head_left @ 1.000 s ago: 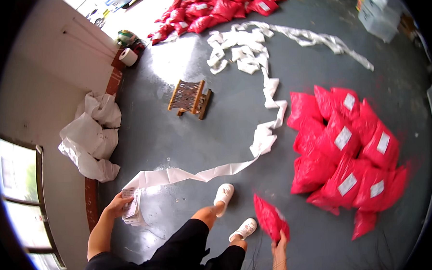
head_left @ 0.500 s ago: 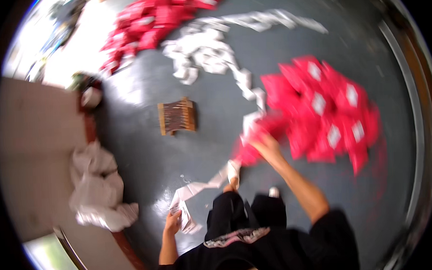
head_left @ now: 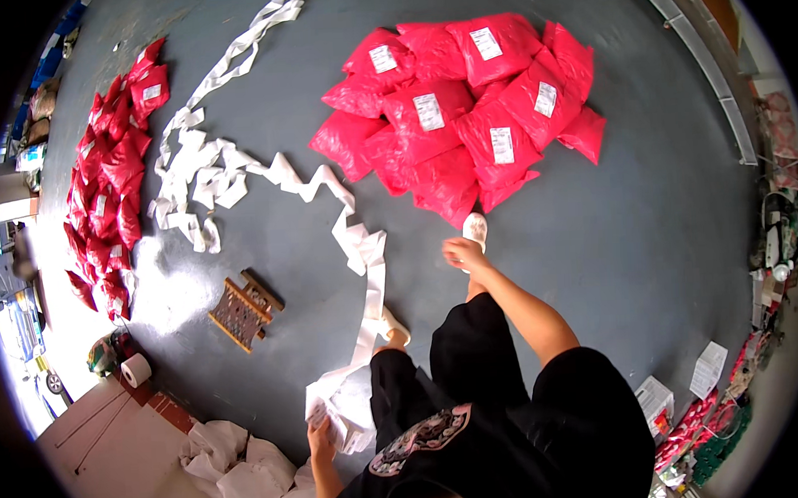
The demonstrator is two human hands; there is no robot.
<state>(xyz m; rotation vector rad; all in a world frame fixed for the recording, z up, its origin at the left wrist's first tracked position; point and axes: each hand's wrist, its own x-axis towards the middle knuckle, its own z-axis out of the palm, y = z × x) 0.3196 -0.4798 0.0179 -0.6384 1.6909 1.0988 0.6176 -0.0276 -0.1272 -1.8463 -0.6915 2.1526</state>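
Observation:
My left hand (head_left: 321,437), low in the picture, grips a folded stack of white label strip (head_left: 340,422). From it the paper strip (head_left: 363,250) runs zigzag across the floor to a loose heap on the left. My right hand (head_left: 463,255) is over my right shoe (head_left: 475,229), fingers curled in, with nothing visible in them. Just beyond it lies a pile of pinkish-red plastic mailing bags (head_left: 445,171); several carry white labels (head_left: 429,111).
A second heap of red bags (head_left: 102,186) lies far left. A small low wooden stool (head_left: 244,309) stands between it and me. White sacks (head_left: 248,460) slump by the wall at lower left; cartons (head_left: 655,404) and other goods line the right side.
The red bag that was in my right hand is out of it, and that hand is now empty near my shoe. My view has turned right. My left hand still holds the label stack.

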